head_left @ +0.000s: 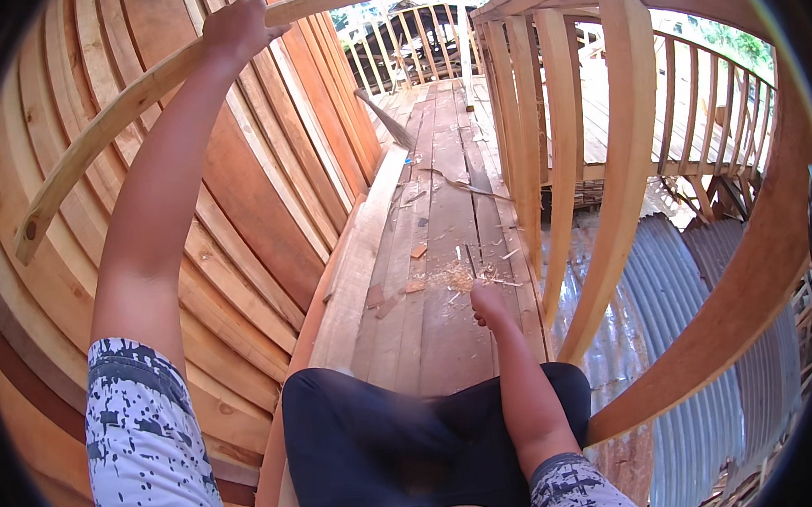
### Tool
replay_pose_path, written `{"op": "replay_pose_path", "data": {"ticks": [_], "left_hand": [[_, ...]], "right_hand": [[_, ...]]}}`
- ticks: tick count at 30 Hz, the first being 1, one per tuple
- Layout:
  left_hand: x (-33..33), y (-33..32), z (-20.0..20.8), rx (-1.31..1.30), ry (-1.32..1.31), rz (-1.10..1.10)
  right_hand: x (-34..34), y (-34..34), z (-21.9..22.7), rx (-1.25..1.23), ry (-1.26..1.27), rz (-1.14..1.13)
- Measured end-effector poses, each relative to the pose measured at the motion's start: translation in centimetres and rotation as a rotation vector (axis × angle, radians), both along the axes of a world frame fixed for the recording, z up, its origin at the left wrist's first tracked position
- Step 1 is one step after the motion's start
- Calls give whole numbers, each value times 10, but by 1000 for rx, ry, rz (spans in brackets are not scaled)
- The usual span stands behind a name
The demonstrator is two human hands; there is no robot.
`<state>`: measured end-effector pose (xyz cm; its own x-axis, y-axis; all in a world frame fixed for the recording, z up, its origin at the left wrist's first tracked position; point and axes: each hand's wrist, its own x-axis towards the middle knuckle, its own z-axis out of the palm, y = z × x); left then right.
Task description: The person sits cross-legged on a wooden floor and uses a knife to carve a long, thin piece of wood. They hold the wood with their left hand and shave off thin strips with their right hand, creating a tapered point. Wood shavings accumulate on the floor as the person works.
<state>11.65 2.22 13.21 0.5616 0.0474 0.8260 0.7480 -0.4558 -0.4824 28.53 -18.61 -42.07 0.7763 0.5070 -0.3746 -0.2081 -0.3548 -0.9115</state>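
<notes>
My left hand (238, 33) is raised at the upper left, closed around a long pale wooden strip (119, 117). The strip slants across the plank wall, and its near end hangs at the far left. Low over the floorboards, my right hand (489, 306) is closed, its fingers curled in. Whatever it may hold is too small or hidden to make out. Just beyond that hand lies a patch of wood shavings (458, 275) with thin splinters.
A plank wall (265, 183) rises on the left. Wooden railing posts (560, 126) line the right side, with corrugated metal sheets (659, 268) below. A flat grey object with a handle (386, 119) leans by the wall. Wood scraps litter the floorboards (440, 206).
</notes>
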Motion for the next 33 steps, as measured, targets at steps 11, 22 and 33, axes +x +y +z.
{"op": "replay_pose_path", "data": {"ticks": [11, 22, 33], "left_hand": [[24, -37, 46, 3, -332, -213], [42, -67, 41, 49, -433, -445], [37, -64, 50, 54, -509, -525]], "right_hand": [[-1, 7, 4, -1, -36, 68], [3, 10, -7, -53, -51, 102], [2, 19, -22, -82, -54, 158]]}}
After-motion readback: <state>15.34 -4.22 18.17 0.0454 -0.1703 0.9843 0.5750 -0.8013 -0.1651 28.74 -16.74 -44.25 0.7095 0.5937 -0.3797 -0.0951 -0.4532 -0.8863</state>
